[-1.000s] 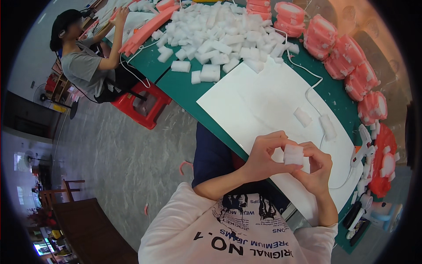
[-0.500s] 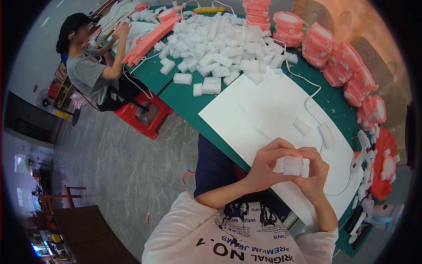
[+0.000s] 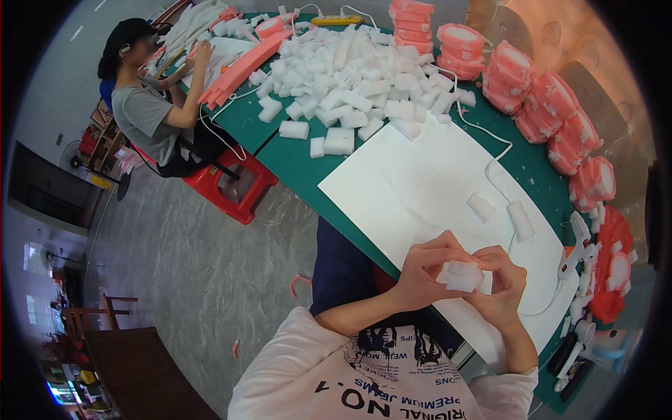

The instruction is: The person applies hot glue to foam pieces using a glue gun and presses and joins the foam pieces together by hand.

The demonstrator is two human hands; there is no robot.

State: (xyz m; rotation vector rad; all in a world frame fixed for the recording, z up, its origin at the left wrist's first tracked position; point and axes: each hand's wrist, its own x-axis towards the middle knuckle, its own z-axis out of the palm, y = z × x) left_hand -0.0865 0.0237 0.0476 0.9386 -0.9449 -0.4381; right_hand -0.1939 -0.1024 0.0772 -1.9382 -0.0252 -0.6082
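Observation:
Over the near edge of a white board (image 3: 413, 189), my left hand (image 3: 425, 274) and my right hand (image 3: 505, 283) meet around a white foam block (image 3: 463, 276). Fingers and thumbs of both hands are closed on it from either side, and a second white edge shows beside it at the right fingers. Whether that is one piece or two I cannot tell. Just beyond my hands, two loose foam pieces, a smaller one (image 3: 481, 208) and a longer one (image 3: 521, 220), lie on the board.
A big heap of white foam blocks (image 3: 350, 77) covers the far green table (image 3: 294, 178). Pink-wrapped foam rounds (image 3: 553, 98) stand stacked along the right. A white glue gun (image 3: 578, 241) with a cord lies at right. A co-worker (image 3: 150, 105) sits far left on a red stool (image 3: 234, 192).
Both hands have dropped slightly toward me with the foam block, which has tilted a little. The co-worker's head and arms have shifted slightly.

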